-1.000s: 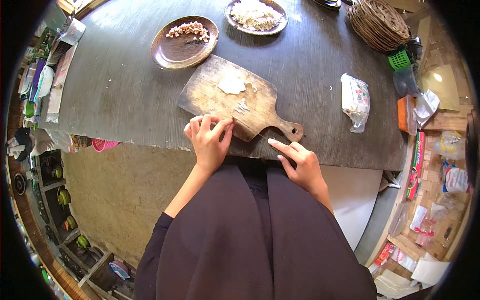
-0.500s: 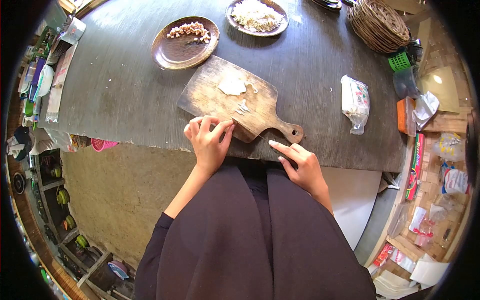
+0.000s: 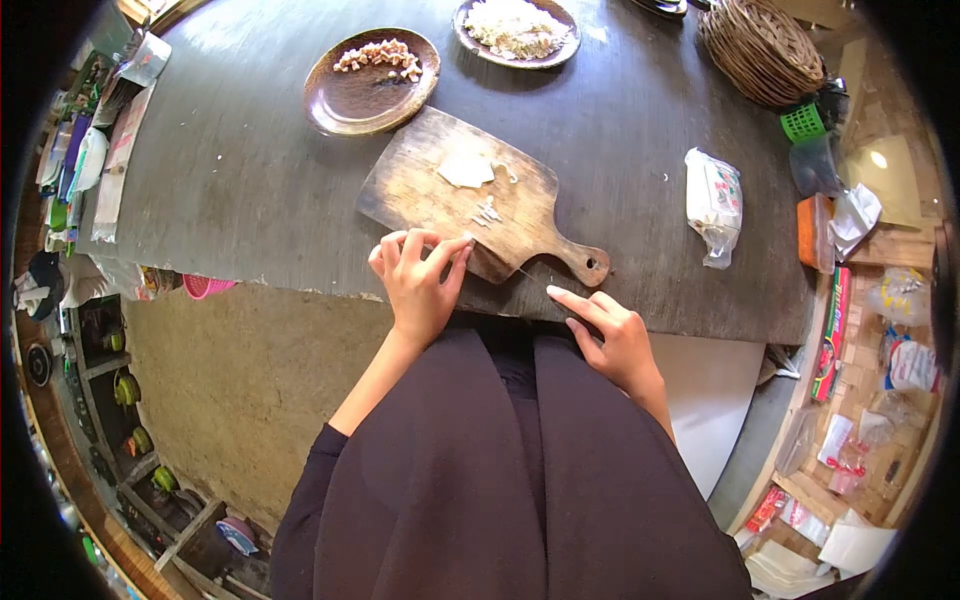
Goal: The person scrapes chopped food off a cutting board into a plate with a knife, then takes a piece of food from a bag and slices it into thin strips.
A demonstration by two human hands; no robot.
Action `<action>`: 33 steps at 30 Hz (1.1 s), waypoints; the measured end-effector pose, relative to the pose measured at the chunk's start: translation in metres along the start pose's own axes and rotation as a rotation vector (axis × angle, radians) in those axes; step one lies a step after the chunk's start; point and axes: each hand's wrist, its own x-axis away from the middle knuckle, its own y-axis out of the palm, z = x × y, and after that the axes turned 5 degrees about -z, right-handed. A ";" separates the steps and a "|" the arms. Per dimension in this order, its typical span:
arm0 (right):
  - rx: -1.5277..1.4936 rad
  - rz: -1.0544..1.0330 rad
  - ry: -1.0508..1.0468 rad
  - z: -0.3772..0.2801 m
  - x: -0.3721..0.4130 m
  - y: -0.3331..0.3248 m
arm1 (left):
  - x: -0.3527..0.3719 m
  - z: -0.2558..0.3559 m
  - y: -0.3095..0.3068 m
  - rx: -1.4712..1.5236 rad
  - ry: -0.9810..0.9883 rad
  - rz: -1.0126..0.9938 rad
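Observation:
A wooden cutting board (image 3: 420, 180) with a holed handle lies tilted on the dark table (image 3: 270, 200). On it rest a white slice (image 3: 467, 170) and several small pale strips (image 3: 487, 211). At the board's near edge, my left hand (image 3: 420, 280) pinches a small pale piece between thumb and fingertips. To the right, my right hand (image 3: 612, 335) is closed around a knife, its index finger stretched along the top. The thin blade (image 3: 528, 273) reaches toward my left fingertips; the knife's handle is mostly hidden by the hand.
Beyond the board are a brown plate (image 3: 350, 100) of small diced pieces and a plate (image 3: 515, 62) of pale shredded food. At the right lie a white plastic package (image 3: 713, 205), stacked wicker baskets (image 3: 762, 50) and an orange-and-clear container (image 3: 815, 235).
My right hand has shifted slightly right, drawing the knife away from the board a little. My left hand has stayed nearly in place, with its pinch kept.

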 end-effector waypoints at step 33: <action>-0.011 0.022 -0.039 0.000 -0.008 0.007 | 0.000 0.000 -0.001 0.006 0.016 0.002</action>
